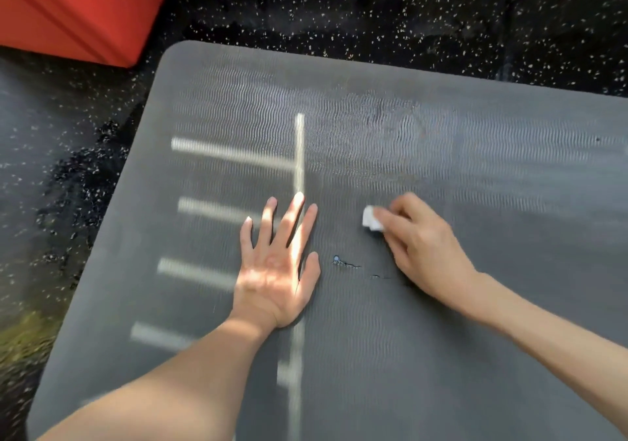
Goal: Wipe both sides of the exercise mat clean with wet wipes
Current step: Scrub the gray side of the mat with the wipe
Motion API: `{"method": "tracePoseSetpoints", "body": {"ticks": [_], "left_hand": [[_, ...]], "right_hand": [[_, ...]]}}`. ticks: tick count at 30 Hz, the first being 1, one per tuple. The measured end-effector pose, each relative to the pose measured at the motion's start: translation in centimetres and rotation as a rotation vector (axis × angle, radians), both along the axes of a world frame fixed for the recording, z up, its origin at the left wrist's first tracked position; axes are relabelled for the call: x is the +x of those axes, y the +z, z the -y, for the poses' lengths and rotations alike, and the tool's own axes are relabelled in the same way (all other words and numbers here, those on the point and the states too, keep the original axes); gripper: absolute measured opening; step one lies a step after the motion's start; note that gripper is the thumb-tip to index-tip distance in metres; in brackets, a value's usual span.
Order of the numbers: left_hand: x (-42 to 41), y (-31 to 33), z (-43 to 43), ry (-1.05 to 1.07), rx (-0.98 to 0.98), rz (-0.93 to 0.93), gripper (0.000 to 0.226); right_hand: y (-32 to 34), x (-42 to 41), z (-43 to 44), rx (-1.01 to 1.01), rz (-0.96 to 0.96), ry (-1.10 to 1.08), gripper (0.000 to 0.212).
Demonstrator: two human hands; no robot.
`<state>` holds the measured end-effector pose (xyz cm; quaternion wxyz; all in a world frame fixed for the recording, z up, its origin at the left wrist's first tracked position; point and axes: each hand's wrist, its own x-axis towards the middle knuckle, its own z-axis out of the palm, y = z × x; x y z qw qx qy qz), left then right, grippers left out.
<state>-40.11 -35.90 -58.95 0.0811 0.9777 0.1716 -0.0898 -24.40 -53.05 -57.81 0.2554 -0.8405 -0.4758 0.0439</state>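
Right hand (421, 247) grips wipe (370, 219) — on mat (475, 169).

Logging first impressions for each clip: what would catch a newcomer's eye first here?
The two bare hands at centre: the left hand lies flat with fingers spread on the grey exercise mat, while the right hand presses a small white wipe against it. Next come the mat's white lines and the red block on the speckled floor at top left.

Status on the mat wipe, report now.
Left hand rests flat on the mat. Right hand grips the wet wipe against the mat. Small scuff between the hands; nothing blocking.
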Motion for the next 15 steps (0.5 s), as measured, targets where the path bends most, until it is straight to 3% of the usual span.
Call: {"method": "tracePoseSetpoints", "body": {"ticks": [2,5,7,12,15], "left_hand": [[-0.1,0.0,-0.1,0.001,0.007,0.014,0.065],[-0.3,-0.4,0.0,-0.004,0.008,0.035,0.065],[-0.4,-0.5,0.0,-0.003,0.003,0.046,0.065],[-0.3,-0.6,-0.1,0.003,0.015,0.050,0.066],[-0.3,-0.6,-0.1,0.005,-0.001,0.055,0.066]], "right_hand": [[0.3,-2.0,1.2,-0.038,-0.028,0.116,0.016],[0.1,0.0,0.3,-0.001,0.044,-0.084,0.015],[-0.1,-1.6,0.6,0.018,0.034,-0.096,0.016],[0.8,-9.8,4.6,-0.084,-0.087,0.301,0.023],[-0.1,-7.3,3.4,-0.024,-0.003,0.098,0.021]]}}
